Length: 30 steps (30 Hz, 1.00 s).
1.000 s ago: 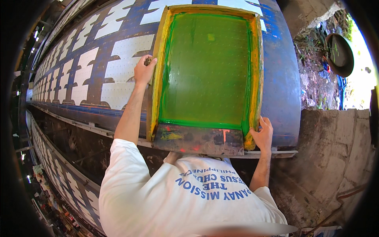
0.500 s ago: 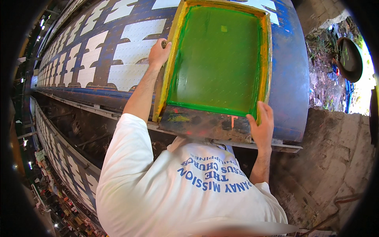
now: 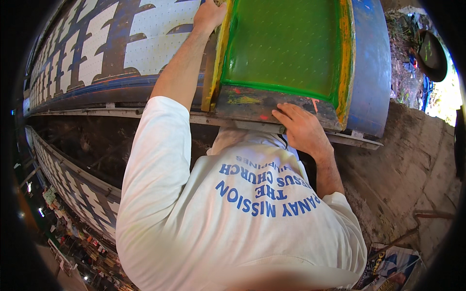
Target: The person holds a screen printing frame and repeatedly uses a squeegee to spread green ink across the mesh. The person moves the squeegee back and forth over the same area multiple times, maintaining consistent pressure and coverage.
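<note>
A silk-screen printing frame [image 3: 281, 53], with green mesh and paint-stained yellow borders, lies on the long table, its far end out of view. My left hand [image 3: 209, 18] is closed at the frame's left side; the upper edge of the picture cuts off part of it. Along the near end of the frame runs a dark, paint-smeared strip [image 3: 252, 104]. My right hand [image 3: 306, 130] rests over this strip near its right end, fingers stretched out and bent slightly downward. Glossy green ink lines the inner edges of the mesh.
White cut fabric pieces [image 3: 150, 53] lie in rows on the table [image 3: 371, 72] to the left. A metal rail [image 3: 165, 114] follows its near edge. Another table [image 3: 73, 179] with white pieces stands behind, at lower left. Printed paper [image 3: 393, 266] lies at lower right.
The frame and table now sit higher in the view. My right hand has shifted from the frame's right corner leftward onto the near strip. My left hand stays at the left side.
</note>
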Tool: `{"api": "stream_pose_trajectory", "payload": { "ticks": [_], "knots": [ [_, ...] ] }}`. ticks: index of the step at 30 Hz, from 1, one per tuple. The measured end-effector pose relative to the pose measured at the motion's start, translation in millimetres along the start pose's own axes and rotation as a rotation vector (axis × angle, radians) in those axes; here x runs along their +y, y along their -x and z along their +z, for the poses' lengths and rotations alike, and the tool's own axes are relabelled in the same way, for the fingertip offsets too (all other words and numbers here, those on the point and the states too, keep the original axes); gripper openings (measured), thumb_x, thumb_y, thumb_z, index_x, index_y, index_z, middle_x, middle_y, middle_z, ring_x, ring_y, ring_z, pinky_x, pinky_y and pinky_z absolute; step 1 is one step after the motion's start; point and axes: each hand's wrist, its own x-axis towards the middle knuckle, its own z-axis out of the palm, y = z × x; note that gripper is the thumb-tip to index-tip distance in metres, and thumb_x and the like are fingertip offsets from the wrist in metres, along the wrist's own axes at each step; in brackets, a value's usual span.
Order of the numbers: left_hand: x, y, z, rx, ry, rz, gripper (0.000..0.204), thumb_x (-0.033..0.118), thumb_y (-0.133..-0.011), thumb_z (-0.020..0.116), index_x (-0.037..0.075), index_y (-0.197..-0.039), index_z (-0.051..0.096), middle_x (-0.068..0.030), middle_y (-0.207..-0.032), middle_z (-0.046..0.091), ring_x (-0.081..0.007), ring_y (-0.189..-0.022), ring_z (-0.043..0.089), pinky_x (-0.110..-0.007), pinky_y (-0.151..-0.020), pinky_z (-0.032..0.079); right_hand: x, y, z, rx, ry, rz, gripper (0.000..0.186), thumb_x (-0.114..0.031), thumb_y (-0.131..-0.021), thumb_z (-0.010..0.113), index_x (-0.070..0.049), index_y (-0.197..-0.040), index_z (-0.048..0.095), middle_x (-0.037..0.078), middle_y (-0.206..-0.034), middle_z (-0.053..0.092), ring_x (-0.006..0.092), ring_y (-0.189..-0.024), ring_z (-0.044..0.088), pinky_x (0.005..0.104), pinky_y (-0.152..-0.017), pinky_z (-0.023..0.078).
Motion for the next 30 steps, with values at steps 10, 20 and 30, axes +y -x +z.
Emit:
{"api": "stream_pose_trajectory", "payload": {
  "ticks": [10,20,30],
  "knots": [
    [22,14,-2,0.107,0.187,-0.003,0.041,0.037,-0.101,0.058,0.003,-0.124,0.062,-0.0285,-0.108,0.074,-0.0463,-0.103,0.072,-0.058,-0.088,0.057,2,-35,9,0.079,0.170,0.267,0.048,0.007,-0.076,0.069,-0.005,-0.122,0.073,0.009,-0.116,0.074,0.0288,-0.112,0.071,0.0404,-0.093,0.059],
    [14,13,-3,0.064,0.160,-0.049,0.050,0.047,-0.109,0.040,0.009,-0.131,0.064,-0.0240,-0.120,0.074,-0.0464,-0.113,0.069,-0.057,-0.096,0.053,-5,-41,33,0.131,0.266,0.386,0.059,0.009,-0.071,0.072,-0.010,-0.127,0.073,0.007,-0.124,0.074,0.0279,-0.116,0.071,0.0413,-0.094,0.059],
    [30,16,-20,0.059,0.271,-0.156,0.055,0.045,-0.114,0.032,0.004,-0.120,0.068,-0.0255,-0.113,0.074,-0.0475,-0.112,0.067,-0.057,-0.095,0.051,118,-174,-21,0.089,0.338,0.457,0.052,0.002,-0.079,0.070,-0.018,-0.127,0.077,0.011,-0.113,0.077,0.0348,-0.104,0.075,0.0491,-0.091,0.059]
  ]
}}
